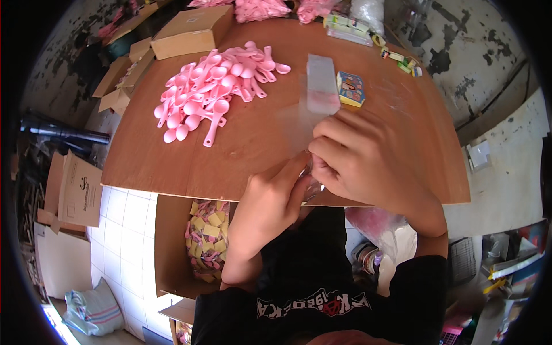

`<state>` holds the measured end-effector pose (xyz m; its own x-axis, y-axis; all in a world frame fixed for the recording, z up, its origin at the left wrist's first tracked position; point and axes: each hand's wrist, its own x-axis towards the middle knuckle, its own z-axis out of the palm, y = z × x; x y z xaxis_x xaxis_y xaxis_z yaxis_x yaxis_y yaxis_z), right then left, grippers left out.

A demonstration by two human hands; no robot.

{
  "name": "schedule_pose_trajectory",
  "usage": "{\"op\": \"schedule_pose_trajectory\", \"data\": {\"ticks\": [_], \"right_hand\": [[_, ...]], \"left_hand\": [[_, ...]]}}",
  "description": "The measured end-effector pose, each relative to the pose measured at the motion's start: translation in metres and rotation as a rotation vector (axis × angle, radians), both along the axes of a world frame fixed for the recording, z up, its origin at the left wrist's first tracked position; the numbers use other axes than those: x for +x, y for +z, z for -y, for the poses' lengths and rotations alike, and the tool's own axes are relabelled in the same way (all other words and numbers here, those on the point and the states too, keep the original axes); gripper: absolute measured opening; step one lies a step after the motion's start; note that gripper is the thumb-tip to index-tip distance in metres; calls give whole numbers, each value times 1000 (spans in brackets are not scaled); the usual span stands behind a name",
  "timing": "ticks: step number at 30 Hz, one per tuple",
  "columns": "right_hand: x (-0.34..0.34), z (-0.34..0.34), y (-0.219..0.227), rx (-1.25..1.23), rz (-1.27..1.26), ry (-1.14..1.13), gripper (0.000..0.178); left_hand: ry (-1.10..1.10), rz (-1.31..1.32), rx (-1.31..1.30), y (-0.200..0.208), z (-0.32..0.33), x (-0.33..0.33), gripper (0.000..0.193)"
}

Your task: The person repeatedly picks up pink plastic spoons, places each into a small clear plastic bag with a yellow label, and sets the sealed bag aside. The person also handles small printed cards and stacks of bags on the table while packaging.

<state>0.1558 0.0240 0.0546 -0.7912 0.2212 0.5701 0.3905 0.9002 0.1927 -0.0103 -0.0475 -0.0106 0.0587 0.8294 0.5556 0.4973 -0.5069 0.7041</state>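
Note:
Near the table's front edge, both hands pinch a small clear plastic bag (312, 188) between them. My left hand (267, 201) closes on its left side; my right hand (362, 158) pinches its upper edge. Fingers mostly cover the bag, and its contents cannot be made out. Just beyond the hands lies a stack of clear plastic sleeves (322, 75), with a blurred translucent patch beside it. To its right sits a small blue and yellow box (351, 89). A heap of pink plastic spoons (213, 80) spreads over the table's left half.
The brown wooden table (253, 158) has a cardboard box (192, 31) at its far left. Pink bags (261, 8) and small rolls (402, 60) line the back. Below the front edge, an open carton (172, 247) holds several packets (208, 236) with pink and yellow contents.

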Motion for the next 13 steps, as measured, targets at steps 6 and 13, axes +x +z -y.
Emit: {"op": "schedule_pose_trajectory", "data": {"ticks": [6,13], "right_hand": [[14,-12,-7,-919,-304,109,9],[91,-94,-9,-1368,-841,510,10]], "left_hand": [[-150,179,-26,-12,-1,-4,31],[-44,731,72,-21,1,6,36]]}}
